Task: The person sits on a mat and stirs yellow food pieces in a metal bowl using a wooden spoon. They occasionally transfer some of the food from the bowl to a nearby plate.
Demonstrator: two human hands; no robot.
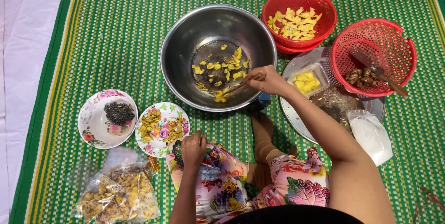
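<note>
My right hand (pixel 270 81) reaches over the rim of a large steel bowl (pixel 185 34) and holds wooden chopsticks (pixel 241 85), their tips among yellow pieces (pixel 227 64) on the bowl's bottom. My left hand (pixel 193 148) rests on my knee, fingers curled, holding nothing, just right of a flowered plate (pixel 162 128) with yellow-brown pieces.
Left of that plate stands a flowered bowl (pixel 107 118) holding dark seeds. Clear bags of dried pieces (pixel 116 191) lie bottom left. At the right: two red baskets (pixel 299 18) (pixel 373 57), a clear tub of yellow paste (pixel 306 81) on a steel tray (pixel 296 117), a white powder bag (pixel 371 136).
</note>
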